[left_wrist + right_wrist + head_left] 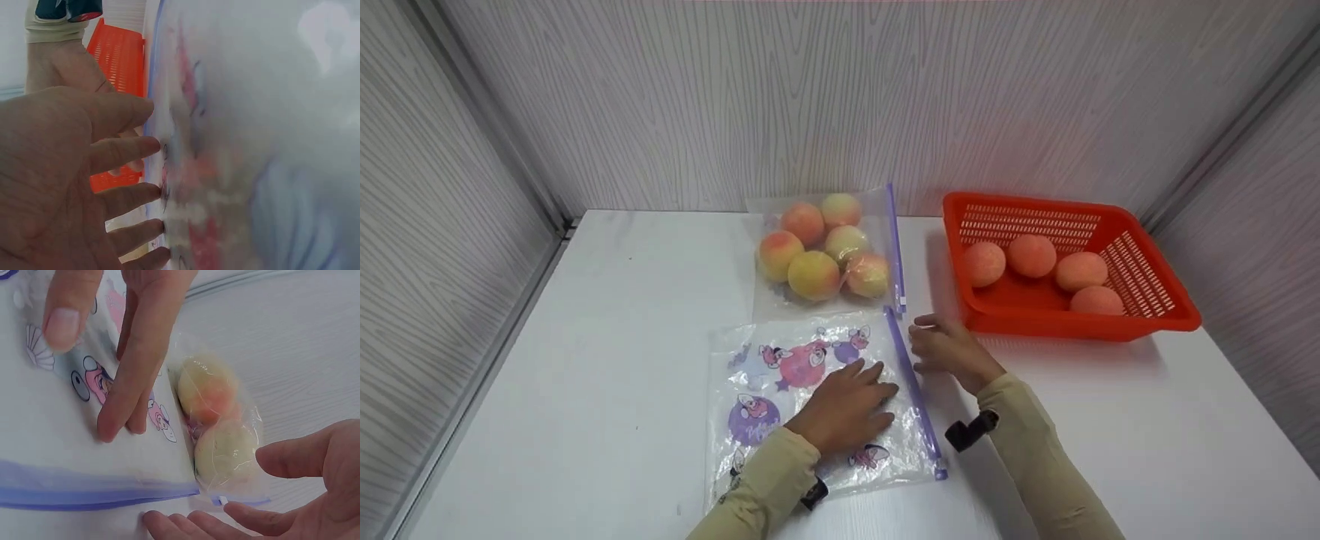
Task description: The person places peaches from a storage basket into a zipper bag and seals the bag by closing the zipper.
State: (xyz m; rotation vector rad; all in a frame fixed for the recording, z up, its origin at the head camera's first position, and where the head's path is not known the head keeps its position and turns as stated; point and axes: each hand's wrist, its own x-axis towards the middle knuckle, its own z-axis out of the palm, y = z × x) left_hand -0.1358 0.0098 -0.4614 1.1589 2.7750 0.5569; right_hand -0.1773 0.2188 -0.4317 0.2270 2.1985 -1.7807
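Note:
A flat clear zip bag (802, 365) printed with pink and purple cartoon figures lies on the white table. My left hand (847, 409) rests on it with fingers spread and fairly straight, as the left wrist view also shows. Along the bag's right edge runs a purple zip strip (915, 394). Just right of that strip is my right hand (949, 349), its fingers relaxed and holding nothing. Beyond the flat bag lies a second zip bag (769, 307) containing several yellow and pink peaches (814, 275), its purple strip (253, 501) near my right fingers in the right wrist view.
To the right stands a red plastic basket (1072, 326) with slotted walls and several pinkish peaches (1031, 255) inside. A pale wood-grain panel (660, 105) rises behind the table (585, 360), with further panels at both sides.

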